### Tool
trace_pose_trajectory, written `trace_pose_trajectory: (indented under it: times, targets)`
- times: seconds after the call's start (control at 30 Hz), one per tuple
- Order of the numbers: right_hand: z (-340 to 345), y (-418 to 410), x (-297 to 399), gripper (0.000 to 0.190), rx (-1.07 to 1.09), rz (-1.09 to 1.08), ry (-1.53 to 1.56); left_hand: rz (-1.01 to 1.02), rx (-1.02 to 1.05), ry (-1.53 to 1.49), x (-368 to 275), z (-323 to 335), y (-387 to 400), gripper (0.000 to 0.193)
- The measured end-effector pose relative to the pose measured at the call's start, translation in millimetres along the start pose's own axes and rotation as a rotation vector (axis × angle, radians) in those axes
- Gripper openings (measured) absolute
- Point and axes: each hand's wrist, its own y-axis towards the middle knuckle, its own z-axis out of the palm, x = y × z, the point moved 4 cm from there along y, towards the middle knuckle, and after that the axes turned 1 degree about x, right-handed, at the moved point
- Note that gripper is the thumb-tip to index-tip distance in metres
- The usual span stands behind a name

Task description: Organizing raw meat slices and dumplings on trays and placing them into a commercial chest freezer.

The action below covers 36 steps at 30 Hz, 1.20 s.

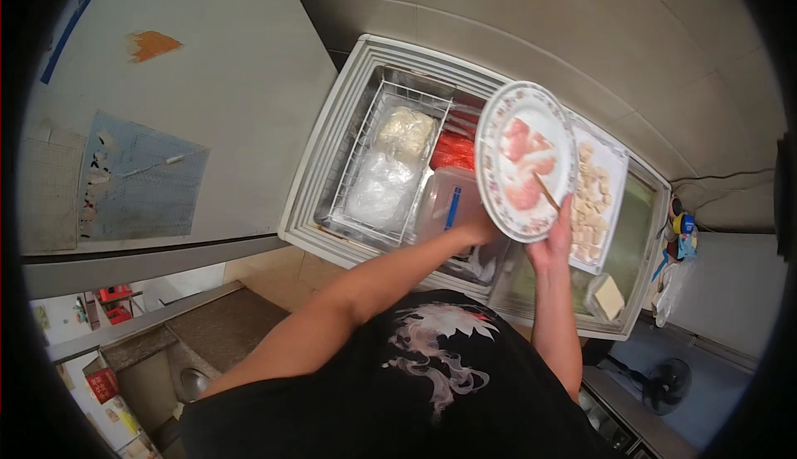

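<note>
My right hand [554, 238] grips the lower rim of an oval white plate with a floral border [495, 179]. Slices of raw pinkish meat [522, 194] lie on the plate, and a thin brown stick rests against them. My left hand [484, 230] reaches into the open chest freezer, partly hidden behind the plate's left edge; its fingers cannot be seen. Beside it is a translucent plastic box [436, 204] with a blue strip. Behind the plate, a white tray [613, 210] of pale chunks [588, 200] lies on the freezer's right side.
A white wire basket [356, 166] holds plastic-wrapped packages [383, 191]. Red plastic bags [453, 151] lie beside it. A small tub with a pale yellow block [607, 298] sits on the freezer's glass lid [542, 285]. A black fan [666, 385] stands at lower right; a wall cabinet rises at left.
</note>
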Motion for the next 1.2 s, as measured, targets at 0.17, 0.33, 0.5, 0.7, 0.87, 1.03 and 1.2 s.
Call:
trace_pose_trajectory:
  times: [0.17,0.33,0.5,0.7,0.87,1.03,1.2]
  targets:
    - [5,49,-95,0.061,-0.143,0.17,0.124,-0.145,-0.071,0.796,-4,-166,-107,0.049]
    - [-34,74,-173,0.055,-0.357,0.247,0.167,-0.38,-0.226,1.081,-17,-279,-175,0.033]
    - [-73,60,-175,0.058,-0.278,0.265,0.15,-0.295,-0.217,0.879,-25,-245,-165,0.029]
    - [-69,44,-130,0.058,-0.38,0.181,0.153,-0.326,-0.086,0.73,-13,-214,-136,0.027]
    - [-49,-1,-58,0.068,-0.349,0.044,0.031,-0.208,0.177,0.56,32,-147,-67,0.025]
    - [-78,-82,33,0.075,-0.604,-0.244,-0.194,-0.303,0.455,0.759,191,-67,29,0.033]
    - [-138,-172,58,0.077,-0.705,-0.379,-0.81,-0.579,0.465,1.032,323,-50,100,0.047]
